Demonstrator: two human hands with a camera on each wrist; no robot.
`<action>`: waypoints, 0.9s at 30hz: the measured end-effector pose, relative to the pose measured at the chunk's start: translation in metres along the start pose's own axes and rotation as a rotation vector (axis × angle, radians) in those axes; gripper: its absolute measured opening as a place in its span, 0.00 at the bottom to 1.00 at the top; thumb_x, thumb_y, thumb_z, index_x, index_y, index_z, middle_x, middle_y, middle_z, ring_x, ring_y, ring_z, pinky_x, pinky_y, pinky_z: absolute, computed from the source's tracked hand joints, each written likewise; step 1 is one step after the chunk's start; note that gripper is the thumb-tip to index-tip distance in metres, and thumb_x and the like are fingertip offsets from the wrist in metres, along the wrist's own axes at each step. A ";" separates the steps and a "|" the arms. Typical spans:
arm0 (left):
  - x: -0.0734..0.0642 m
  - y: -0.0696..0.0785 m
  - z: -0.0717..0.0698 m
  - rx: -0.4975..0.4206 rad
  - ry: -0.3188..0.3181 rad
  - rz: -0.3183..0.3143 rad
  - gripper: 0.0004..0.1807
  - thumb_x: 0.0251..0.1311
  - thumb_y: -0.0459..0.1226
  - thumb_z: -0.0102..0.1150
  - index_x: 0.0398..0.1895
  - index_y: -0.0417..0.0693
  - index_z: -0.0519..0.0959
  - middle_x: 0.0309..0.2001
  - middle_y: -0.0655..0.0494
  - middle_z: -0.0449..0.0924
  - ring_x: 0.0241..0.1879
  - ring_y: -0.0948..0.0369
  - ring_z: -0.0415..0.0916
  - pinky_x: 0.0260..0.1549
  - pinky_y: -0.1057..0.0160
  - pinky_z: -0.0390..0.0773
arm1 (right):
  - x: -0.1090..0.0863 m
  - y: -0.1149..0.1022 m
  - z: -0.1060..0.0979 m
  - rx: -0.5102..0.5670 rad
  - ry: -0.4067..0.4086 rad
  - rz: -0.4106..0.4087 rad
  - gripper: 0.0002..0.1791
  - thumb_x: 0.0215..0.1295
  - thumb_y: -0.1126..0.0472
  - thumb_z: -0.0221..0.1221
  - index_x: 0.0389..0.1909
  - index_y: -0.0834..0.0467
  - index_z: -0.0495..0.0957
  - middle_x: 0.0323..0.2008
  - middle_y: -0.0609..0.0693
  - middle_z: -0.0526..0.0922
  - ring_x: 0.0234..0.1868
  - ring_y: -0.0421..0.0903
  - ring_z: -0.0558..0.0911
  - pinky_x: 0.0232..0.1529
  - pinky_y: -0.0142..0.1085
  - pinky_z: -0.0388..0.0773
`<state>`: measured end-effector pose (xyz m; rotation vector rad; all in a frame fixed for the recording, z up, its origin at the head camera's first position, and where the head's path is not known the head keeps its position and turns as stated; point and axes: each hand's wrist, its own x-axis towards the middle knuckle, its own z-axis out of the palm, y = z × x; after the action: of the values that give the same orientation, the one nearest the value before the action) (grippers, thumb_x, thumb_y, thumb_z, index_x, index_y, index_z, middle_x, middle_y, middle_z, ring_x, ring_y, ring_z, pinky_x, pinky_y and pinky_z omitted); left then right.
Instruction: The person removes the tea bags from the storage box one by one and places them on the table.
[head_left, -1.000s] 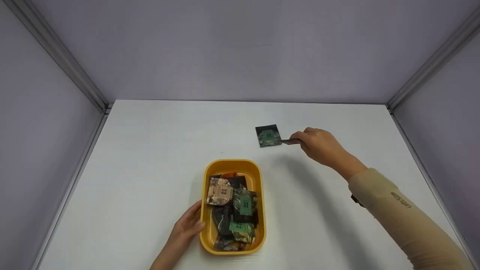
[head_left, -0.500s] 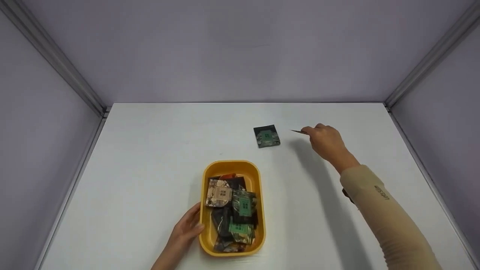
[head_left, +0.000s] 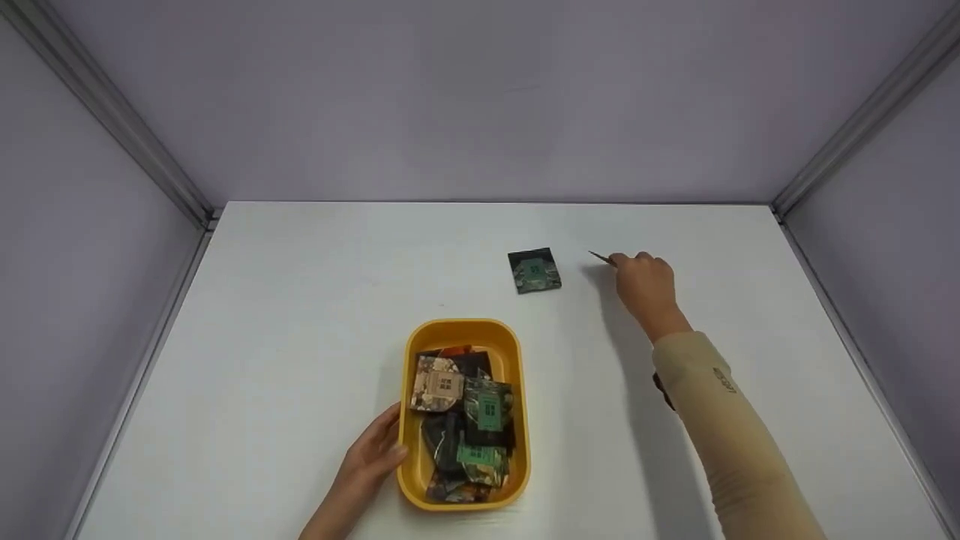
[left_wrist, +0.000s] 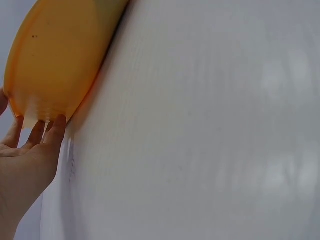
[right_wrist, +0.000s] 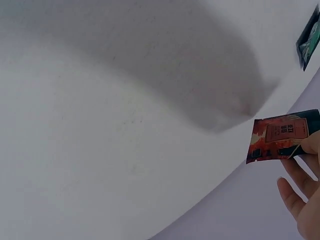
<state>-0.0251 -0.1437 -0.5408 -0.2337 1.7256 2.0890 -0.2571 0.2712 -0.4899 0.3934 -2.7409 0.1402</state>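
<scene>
right hand (head_left: 645,291): grasping red packet (right_wrist: 280,131) by dark end, thumb over printed face; outer fingers loosely bent below, off the packet
red packet: held off the tabletop, over back right part of white table (head_left: 285,322); nearly edge-on in head view, printed face showing in right wrist view; red-orange with framed panel, characters too small to read
green packet (head_left: 535,271): lying flat on white table, behind the tray and slightly to its right; left of red packet, apart from it; dark, squarish, green label; cut off at upper right edge of right wrist view
left hand (head_left: 367,455): grasping yellow tray (head_left: 524,435) by left long side; thumb at rim, fingertips against outer wall in left wrist view
yellow tray: upright on white table, near front middle, long sides running front to back, rounded corners
inside tray: overlapping heap; tan packet (head_left: 429,386) toward back left, upper green-label packet (head_left: 489,411) to its right, lower green-label packet (head_left: 484,459) nearer the front, dark packet (head_left: 445,446) left of that, bit of orange-red packet (head_left: 455,350) at back; others partly hidden, count unclear
right arm: beige sleeve (head_left: 712,420) with small lettering; dark band (head_left: 663,391) at wrist; long shadow on white table
surround: greyish-purple walls (head_left: 480,97) at back and both sides; grey metal strips (head_left: 124,120) at corners
</scene>
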 end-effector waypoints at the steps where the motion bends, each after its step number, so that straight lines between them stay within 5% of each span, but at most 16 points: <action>1: 0.000 0.000 0.000 0.003 0.002 -0.005 0.40 0.69 0.40 0.58 0.78 0.40 0.50 0.78 0.41 0.45 0.76 0.45 0.42 0.71 0.48 0.53 | 0.000 -0.001 0.002 -0.004 -0.013 0.017 0.08 0.64 0.72 0.61 0.42 0.67 0.85 0.29 0.67 0.84 0.28 0.62 0.83 0.28 0.52 0.81; 14: 0.000 0.001 0.000 0.015 0.007 -0.048 0.41 0.69 0.43 0.58 0.78 0.41 0.50 0.78 0.41 0.45 0.76 0.44 0.42 0.71 0.47 0.54 | 0.002 -0.019 0.023 -0.002 -0.129 0.069 0.10 0.70 0.65 0.59 0.45 0.66 0.84 0.35 0.67 0.85 0.35 0.62 0.84 0.34 0.53 0.82; 27: -0.005 0.000 0.000 -0.014 -0.014 -0.021 0.40 0.71 0.41 0.56 0.78 0.40 0.48 0.78 0.41 0.44 0.76 0.45 0.42 0.71 0.48 0.54 | 0.010 -0.032 0.033 -0.073 -0.276 0.086 0.11 0.69 0.69 0.57 0.48 0.67 0.82 0.39 0.65 0.85 0.41 0.60 0.84 0.41 0.52 0.82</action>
<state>-0.0209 -0.1453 -0.5386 -0.2398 1.6940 2.0827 -0.2681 0.2333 -0.5154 0.2941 -3.0261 0.0076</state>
